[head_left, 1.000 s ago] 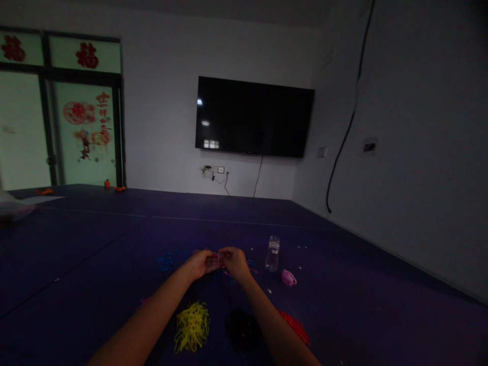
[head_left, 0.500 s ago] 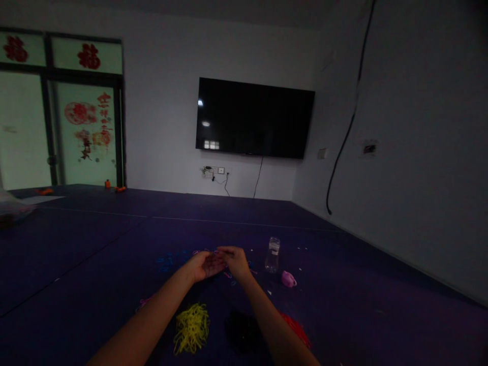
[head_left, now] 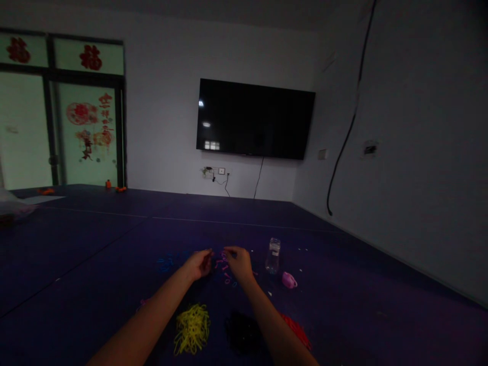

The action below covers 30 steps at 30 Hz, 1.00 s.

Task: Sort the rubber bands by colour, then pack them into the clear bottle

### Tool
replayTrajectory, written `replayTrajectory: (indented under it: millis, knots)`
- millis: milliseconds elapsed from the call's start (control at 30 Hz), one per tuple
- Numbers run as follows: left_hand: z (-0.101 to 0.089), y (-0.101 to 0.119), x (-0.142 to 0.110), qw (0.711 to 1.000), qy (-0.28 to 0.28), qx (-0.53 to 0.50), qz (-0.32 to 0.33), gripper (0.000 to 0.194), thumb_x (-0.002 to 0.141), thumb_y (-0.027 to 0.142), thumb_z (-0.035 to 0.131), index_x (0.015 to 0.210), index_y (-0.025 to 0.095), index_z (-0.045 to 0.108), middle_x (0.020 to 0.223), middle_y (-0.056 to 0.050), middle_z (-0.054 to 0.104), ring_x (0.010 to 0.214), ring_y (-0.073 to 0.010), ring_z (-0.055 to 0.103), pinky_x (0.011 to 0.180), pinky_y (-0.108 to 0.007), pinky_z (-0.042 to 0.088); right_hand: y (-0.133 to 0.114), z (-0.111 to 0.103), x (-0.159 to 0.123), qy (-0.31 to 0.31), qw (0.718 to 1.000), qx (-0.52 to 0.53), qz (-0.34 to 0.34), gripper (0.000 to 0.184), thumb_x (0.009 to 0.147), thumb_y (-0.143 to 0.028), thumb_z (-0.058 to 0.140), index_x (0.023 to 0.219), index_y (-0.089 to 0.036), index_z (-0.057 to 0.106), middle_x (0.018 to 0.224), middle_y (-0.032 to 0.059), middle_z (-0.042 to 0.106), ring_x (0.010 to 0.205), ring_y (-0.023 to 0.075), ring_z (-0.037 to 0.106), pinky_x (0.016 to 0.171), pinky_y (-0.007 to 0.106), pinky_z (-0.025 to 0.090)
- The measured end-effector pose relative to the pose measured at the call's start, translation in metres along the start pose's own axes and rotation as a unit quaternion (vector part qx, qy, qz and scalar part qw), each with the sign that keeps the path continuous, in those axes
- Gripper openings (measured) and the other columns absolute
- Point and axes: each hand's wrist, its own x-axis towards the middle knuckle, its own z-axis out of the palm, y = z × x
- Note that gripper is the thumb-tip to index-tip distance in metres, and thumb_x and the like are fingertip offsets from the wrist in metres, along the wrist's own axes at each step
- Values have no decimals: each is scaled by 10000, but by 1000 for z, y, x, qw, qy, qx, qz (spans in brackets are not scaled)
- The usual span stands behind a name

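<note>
My left hand (head_left: pixel 201 263) is closed with its fingers curled inward, and what lies inside is hidden. Just to its right, my right hand (head_left: pixel 238 262) pinches at the pink elastic bands (head_left: pixel 223 258) lying between the two hands. Several blue elastic bands (head_left: pixel 165 262) are scattered left of my left hand. Below my forearms sit a yellow pile of elastic bands (head_left: pixel 192 328), a black pile (head_left: pixel 243 330) and a red pile (head_left: pixel 296 330), partly covered by my right forearm.
Right of my hands stands a clear bottle (head_left: pixel 273 256), with a pink lidded object (head_left: pixel 288 280) beside it. Small white scraps (head_left: pixel 270 293) dot the purple surface (head_left: pixel 114 244). A plastic bag (head_left: pixel 15 206) lies far left. A television (head_left: pixel 255 119) hangs on the wall.
My hands were together, the left palm opened upward under the right fingers. Now they are apart, the left fingers have curled closed, and the pink bands show between them.
</note>
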Motion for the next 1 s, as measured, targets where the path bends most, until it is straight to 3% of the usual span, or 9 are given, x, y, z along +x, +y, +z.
replayTrajectory:
  millis: [67, 133, 267, 333, 433, 733, 1000]
  knots:
    - [-3, 0, 0, 996, 25, 80, 36, 268, 798, 323, 544, 583, 165, 524, 370, 102, 302, 305, -51, 306, 369, -167, 288, 4, -4, -1, -12, 995, -97, 20, 237, 769, -174, 503, 878, -196, 712, 871, 70, 710, 858, 191, 649, 771, 278, 468]
    - [-5, 0, -3, 981, 44, 175, 76, 263, 752, 341, 596, 562, 169, 539, 355, 108, 273, 317, -65, 323, 384, -184, 283, 6, -7, -2, -32, 983, -180, 26, 245, 764, -122, 499, 849, -200, 715, 883, 82, 704, 886, 197, 640, 772, 269, 448]
    - [-3, 2, -10, 918, 57, 360, 156, 164, 619, 177, 685, 497, 177, 575, 457, 28, 528, 584, -160, 582, 589, -242, 417, 5, -10, -2, -66, 956, -286, -11, 240, 761, -86, 510, 826, -196, 713, 916, 105, 682, 957, 218, 595, 787, 282, 418]
    - [-1, 2, -15, 878, 61, 438, 185, 123, 604, 114, 667, 520, 181, 608, 621, -22, 647, 770, -202, 623, 722, -270, 425, 3, -10, -3, -94, 943, -318, -37, 194, 761, -121, 551, 834, -201, 712, 927, 105, 669, 970, 230, 572, 788, 296, 408]
    - [2, 2, -22, 822, 62, 529, 204, 105, 644, 110, 635, 567, 182, 631, 752, -66, 689, 859, -225, 627, 788, -302, 418, 1, -10, -5, -138, 923, -355, -63, 124, 756, -196, 609, 830, -209, 707, 956, 100, 650, 974, 246, 545, 771, 315, 400]
    - [8, -1, -31, 700, 40, 675, 229, 201, 759, 57, 475, 787, 154, 648, 872, -148, 681, 909, -264, 638, 814, -371, 448, -1, -7, -10, -166, 875, -436, -128, 184, 827, -141, 493, 903, -149, 660, 984, 152, 621, 968, 259, 509, 789, 373, 384]
    - [10, -2, -34, 643, 14, 727, 240, 273, 798, 39, 393, 936, 123, 613, 916, -195, 671, 922, -301, 640, 791, -404, 464, -11, -19, -8, -185, 877, -428, -117, 208, 838, -188, 458, 908, -165, 653, 1025, 138, 611, 987, 259, 521, 795, 371, 407]
